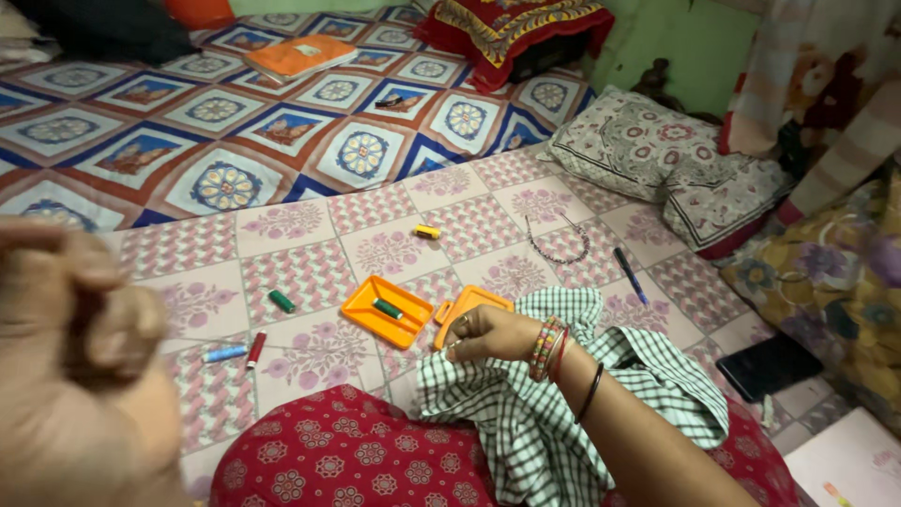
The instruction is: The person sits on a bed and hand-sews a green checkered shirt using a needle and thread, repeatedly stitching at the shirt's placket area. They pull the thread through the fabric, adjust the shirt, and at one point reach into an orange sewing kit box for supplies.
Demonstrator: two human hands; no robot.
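Right hand [483, 333] pinched on green-checked cloth [563, 394] just beside orange tray [385, 314] holding a green spool [387, 308]; left hand [80, 319] blurred near the lens, fingers curled shut, contents impossible to tell.

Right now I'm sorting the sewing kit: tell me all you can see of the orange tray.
The orange tray is a shallow rectangular box half, plastic by its look, lying open side up and askew on the pink patterned sheet. One green spool lies inside. Its matching lid rests just to its right. No hand touches it.
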